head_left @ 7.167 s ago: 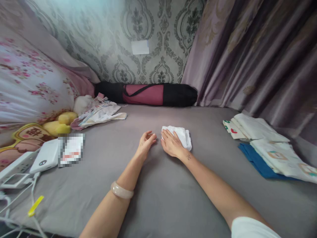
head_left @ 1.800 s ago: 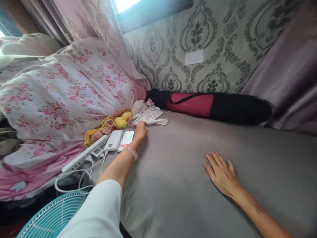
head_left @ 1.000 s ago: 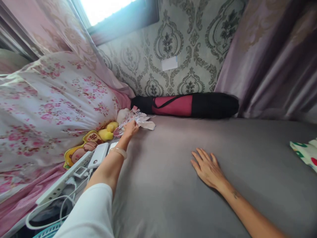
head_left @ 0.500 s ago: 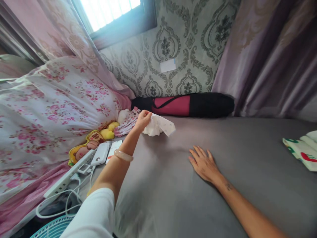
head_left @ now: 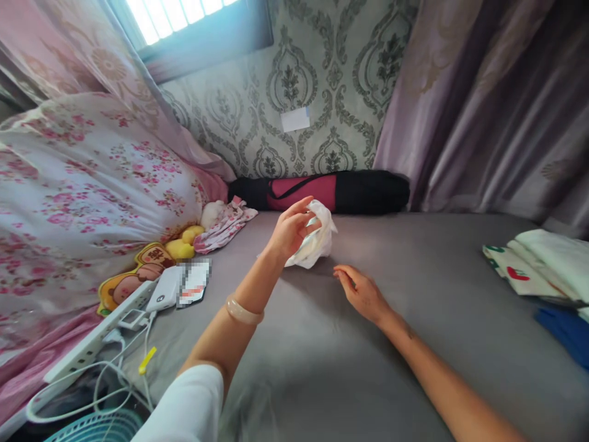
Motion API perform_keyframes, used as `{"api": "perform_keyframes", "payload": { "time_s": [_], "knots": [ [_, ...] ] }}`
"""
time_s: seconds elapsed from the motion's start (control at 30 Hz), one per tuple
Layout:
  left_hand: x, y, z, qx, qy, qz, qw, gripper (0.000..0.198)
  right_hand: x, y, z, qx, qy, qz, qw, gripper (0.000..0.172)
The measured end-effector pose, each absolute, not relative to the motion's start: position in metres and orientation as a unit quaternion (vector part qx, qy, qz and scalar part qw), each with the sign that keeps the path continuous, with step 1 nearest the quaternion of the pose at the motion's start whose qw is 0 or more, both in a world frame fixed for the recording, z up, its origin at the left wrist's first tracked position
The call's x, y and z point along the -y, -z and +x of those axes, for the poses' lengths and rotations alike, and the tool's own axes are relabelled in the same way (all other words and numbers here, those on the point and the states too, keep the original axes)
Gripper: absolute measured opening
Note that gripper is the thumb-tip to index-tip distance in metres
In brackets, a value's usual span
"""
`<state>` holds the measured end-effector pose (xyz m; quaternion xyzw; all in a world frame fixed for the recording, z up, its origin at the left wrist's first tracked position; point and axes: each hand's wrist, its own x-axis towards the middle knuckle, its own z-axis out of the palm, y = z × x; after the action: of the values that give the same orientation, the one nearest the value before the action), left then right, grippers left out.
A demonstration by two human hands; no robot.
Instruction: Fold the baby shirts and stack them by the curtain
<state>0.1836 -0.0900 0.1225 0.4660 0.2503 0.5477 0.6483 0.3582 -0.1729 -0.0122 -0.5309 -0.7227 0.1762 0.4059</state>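
Note:
My left hand [head_left: 289,230] is raised over the grey bed sheet [head_left: 322,368] and is closed on a small crumpled white cloth [head_left: 316,240], which hangs from the fingers. A pale bangle [head_left: 243,312] sits on that wrist. My right hand [head_left: 361,291] hovers low over the sheet just right of the cloth, fingers loosely curled and apart, holding nothing. A small heap of patterned clothes [head_left: 225,224] lies at the left by the floral bedding.
A black and red roll bag [head_left: 322,191] lies along the wall. Folded clothes [head_left: 538,261] and a blue piece [head_left: 565,328] sit at the right. A power strip [head_left: 92,344], power bank [head_left: 163,296], cables and yellow toys [head_left: 181,245] crowd the left edge. Floral quilt [head_left: 92,178] at left.
My left hand took a white cloth from the heap at the left and carried it right and up. My right hand lifted off the sheet and curled its fingers.

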Motion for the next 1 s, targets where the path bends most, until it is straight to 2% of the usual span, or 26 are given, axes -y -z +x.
{"api": "perform_keyframes", "payload": {
  "time_s": [0.1,0.23,0.63,0.73,0.9,1.0],
  "knots": [
    [0.103,-0.133,0.198,-0.212,-0.55,0.477,0.652,0.051,0.182,-0.006,0.348,0.709,-0.244,-0.514,0.417,0.032],
    [0.115,-0.144,0.214,-0.181,-0.567,0.485,0.641,0.054,0.195,-0.025,0.335,0.743,-0.26,-0.469,0.4,0.03],
    [0.139,-0.143,0.232,-0.133,-0.616,0.465,0.622,0.068,0.205,-0.027,0.322,0.767,-0.182,-0.496,0.364,0.056],
    [0.133,-0.141,0.226,-0.136,-0.649,0.5,0.557,0.068,0.203,-0.031,0.327,0.755,-0.182,-0.493,0.392,0.053],
    [0.105,-0.129,0.195,-0.199,-0.71,0.562,0.376,0.063,0.191,-0.038,0.346,0.645,-0.245,-0.514,0.51,0.031],
    [0.095,-0.118,0.17,-0.268,-0.712,0.571,0.308,0.056,0.189,-0.05,0.36,0.583,-0.28,-0.52,0.558,0.024]
  ]
}}
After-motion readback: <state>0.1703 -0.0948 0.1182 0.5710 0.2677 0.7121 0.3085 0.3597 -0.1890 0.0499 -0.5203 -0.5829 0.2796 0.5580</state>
